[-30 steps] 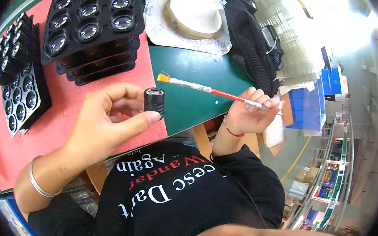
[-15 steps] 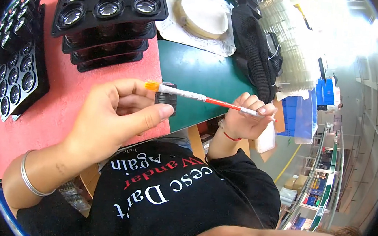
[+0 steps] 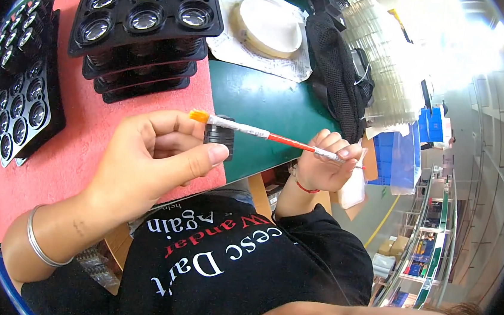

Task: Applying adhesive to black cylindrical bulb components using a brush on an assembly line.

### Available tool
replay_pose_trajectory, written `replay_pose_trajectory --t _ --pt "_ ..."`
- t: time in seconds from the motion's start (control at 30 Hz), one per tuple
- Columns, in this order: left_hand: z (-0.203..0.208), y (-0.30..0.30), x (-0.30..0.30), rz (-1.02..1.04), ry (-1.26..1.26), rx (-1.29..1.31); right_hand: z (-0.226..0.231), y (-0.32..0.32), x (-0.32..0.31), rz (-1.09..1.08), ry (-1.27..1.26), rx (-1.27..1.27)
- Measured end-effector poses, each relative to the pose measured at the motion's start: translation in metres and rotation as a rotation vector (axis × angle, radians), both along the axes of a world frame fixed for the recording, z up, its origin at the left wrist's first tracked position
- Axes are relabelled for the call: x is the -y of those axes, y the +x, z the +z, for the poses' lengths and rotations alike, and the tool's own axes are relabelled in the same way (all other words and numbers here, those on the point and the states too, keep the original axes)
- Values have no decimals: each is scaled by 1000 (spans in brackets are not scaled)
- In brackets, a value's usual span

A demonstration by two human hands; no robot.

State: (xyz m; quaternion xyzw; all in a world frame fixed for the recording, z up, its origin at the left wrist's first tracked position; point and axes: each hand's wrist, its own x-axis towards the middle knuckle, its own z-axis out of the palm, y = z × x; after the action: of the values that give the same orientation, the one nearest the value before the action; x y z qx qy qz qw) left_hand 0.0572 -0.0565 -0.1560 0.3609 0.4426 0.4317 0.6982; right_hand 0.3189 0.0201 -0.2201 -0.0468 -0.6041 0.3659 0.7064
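My left hand (image 3: 147,160) grips a small black ribbed cylinder (image 3: 222,143), which looks like a lens barrel, between thumb and fingers over the table's front edge. In my right hand (image 3: 328,167), closed around the handle's far end, is a paintbrush (image 3: 289,143). Its red handle has grey-white wrapped or coated parts, and its orange bristles point left. The brush crosses in front of the barrel's upper end; whether the two touch I cannot tell. Behind my left hand, a stack of black trays (image 3: 120,21) holds round lens pieces. Another black tray (image 3: 36,84) with lens pieces stands at the far left.
A pink foam mat (image 3: 88,113) covers the left of the green table (image 3: 257,98). At the back lie a white round dish (image 3: 272,30) on paper, a black mesh bag (image 3: 340,75) and stacked clear trays (image 3: 386,61). Blue bins (image 3: 393,158) stand to the right.
The brush has shifted slightly left and its handle sits a little lower, with my right hand following. My left hand still holds the black cylinder in nearly the same place.
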Motion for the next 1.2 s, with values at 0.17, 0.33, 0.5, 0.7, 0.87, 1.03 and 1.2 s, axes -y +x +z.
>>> replay_pose_trajectory --t 0.17,0.33,0.5,0.7,0.87,1.03,1.2 --pt "-1 1 0 28 -16 47 1 0 0 3 4 -34" --pt "1 -3 0 3 -22 63 0 0 1 15 17 -62" --pt "1 -5 0 2 -15 121 0 0 1 10 28 -74" --pt "0 -6 1 39 7 136 0 0 1 -8 16 -115" --pt "0 -10 -1 11 44 124 -2 1 0 -13 22 -150" --pt "-3 -6 -2 52 141 62 -4 4 -1 -67 21 -176" --pt "-4 -6 -4 104 191 13 -5 2 -1 -114 -21 -290"
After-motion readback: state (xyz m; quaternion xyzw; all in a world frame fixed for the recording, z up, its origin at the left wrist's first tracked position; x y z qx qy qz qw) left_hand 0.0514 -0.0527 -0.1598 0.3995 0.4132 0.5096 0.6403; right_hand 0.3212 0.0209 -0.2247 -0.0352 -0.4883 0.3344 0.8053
